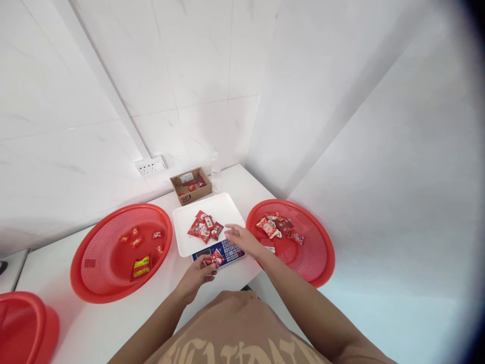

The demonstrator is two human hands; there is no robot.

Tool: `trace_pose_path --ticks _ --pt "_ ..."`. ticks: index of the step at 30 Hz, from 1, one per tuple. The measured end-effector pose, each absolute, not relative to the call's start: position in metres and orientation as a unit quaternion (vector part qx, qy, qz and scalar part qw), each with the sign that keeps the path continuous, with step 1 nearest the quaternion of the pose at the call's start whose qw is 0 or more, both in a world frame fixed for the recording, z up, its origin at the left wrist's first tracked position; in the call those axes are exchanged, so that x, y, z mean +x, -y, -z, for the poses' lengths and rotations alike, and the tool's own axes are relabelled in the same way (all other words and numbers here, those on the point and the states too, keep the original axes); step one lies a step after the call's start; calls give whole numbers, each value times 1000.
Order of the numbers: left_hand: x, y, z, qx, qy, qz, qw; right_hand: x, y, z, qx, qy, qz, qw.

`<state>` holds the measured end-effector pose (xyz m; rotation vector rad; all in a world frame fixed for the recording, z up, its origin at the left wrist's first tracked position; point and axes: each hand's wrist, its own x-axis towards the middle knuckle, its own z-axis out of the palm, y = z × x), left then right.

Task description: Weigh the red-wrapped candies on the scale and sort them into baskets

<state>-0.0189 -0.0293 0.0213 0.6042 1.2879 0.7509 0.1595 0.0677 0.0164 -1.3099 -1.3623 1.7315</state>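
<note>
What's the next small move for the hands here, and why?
Probably lay the red packet from the left hand on the white tray: it is held just over the scale's blue panel, similar packets lie on the tray, and bare surface shows around them. The right hand, by the tray's right edge, seems empty.

Free room, by my screen: air above the white tray's far half (223, 205). Obstacles: left red basket (80, 287), right red basket (329, 263), rims flanking closely; cardboard box (196, 193), clear bottle (215, 166) behind.
</note>
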Motion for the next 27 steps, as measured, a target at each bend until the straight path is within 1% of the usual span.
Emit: trace_pose_path --ticks 3,5,7,10,12,15,17,19,21,24,27 --pt "-17 30 -21 314 -568 -315 692 160 -37 -12 -449 526 -692 205" --pt "-13 31 -21 363 -560 -294 684 160 -18 -11 -434 531 -707 174" --pt "-7 32 -18 407 -552 -275 674 164 -6 -11 -436 528 -711 162" --pt "-1 31 -9 456 -557 -265 642 178 -2 -12 -471 497 -703 190" --pt "-4 26 -2 506 -588 -283 565 195 -6 -10 -517 446 -688 245" --pt "-17 10 8 623 -629 -290 362 228 -14 -3 -599 346 -628 355" --pt "-27 -5 13 686 -637 -249 248 249 -16 4 -655 335 -559 382" --pt "-34 -21 18 709 -654 -188 185 264 -13 12 -703 393 -476 354" --pt "-36 -36 22 708 -676 -125 159 269 -7 22 -713 477 -418 298" --pt "-34 -57 28 703 -693 -56 152 260 3 36 -682 576 -400 207" --pt "-32 -74 31 715 -683 -13 150 246 10 43 -678 628 -367 106"
